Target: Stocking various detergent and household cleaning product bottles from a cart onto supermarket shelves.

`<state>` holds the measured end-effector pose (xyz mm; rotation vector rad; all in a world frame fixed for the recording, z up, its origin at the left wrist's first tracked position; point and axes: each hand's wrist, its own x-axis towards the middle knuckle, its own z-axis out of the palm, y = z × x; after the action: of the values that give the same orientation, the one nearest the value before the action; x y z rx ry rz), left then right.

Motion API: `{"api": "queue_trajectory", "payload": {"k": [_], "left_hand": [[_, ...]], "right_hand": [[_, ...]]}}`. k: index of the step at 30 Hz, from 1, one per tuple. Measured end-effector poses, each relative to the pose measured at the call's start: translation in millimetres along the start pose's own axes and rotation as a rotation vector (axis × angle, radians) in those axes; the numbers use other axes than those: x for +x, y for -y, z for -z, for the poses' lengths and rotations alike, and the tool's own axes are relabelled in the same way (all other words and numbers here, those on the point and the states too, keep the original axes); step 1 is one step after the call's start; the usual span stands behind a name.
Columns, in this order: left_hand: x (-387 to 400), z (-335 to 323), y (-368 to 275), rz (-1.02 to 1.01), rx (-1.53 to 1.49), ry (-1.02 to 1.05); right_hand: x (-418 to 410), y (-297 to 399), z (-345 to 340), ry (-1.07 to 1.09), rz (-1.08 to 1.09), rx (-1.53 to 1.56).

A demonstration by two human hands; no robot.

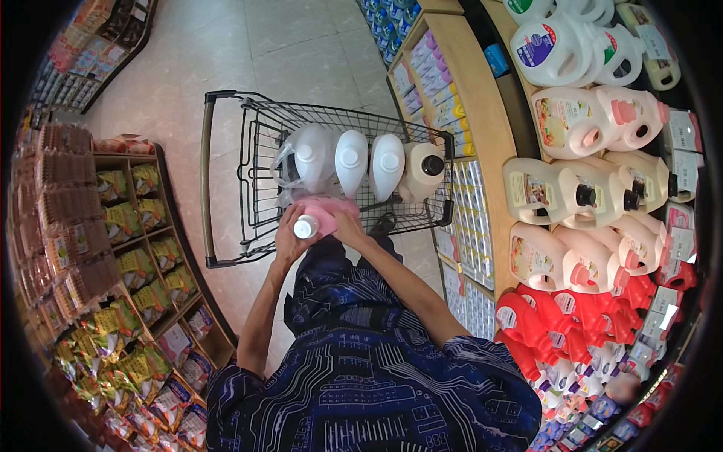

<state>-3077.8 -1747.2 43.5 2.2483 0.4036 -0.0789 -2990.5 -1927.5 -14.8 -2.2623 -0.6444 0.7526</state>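
A pink plastic bottle with a white cap (306,226) is held between my two hands at the near side of a wire shopping cart (208,181). My left hand (292,236) grips its cap end. My right hand (347,227) lies on its other side, fingers partly hidden by the wrist and bottle. Inside the cart a row of jugs stands upright: a white one wrapped in a clear plastic bag (310,158), two bare white bottles (351,161) (387,164), and a cream jug with a black cap (421,169) at the far end.
On the right, a wooden shelf (480,101) holds white, cream and pink jugs (565,121) and red bottles (531,322). A shelf of bagged goods (135,226) and stacked clear packages (68,186) stands at left. Bottled water packs (390,25) are at the top. Tiled floor (226,51) runs beyond the cart.
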Motion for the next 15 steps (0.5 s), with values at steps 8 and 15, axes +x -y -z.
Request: {"api": "queue_trajectory", "payload": {"k": [8, 15], "left_hand": [[4, -26, 23, 0.0, 0.038, 0.026], [-8, -21, 15, 0.102, -0.036, 0.069]], "right_hand": [[-53, -28, 33, -0.194, 0.098, -0.063], [-140, -95, 85, -0.345, -0.423, -0.016]]}}
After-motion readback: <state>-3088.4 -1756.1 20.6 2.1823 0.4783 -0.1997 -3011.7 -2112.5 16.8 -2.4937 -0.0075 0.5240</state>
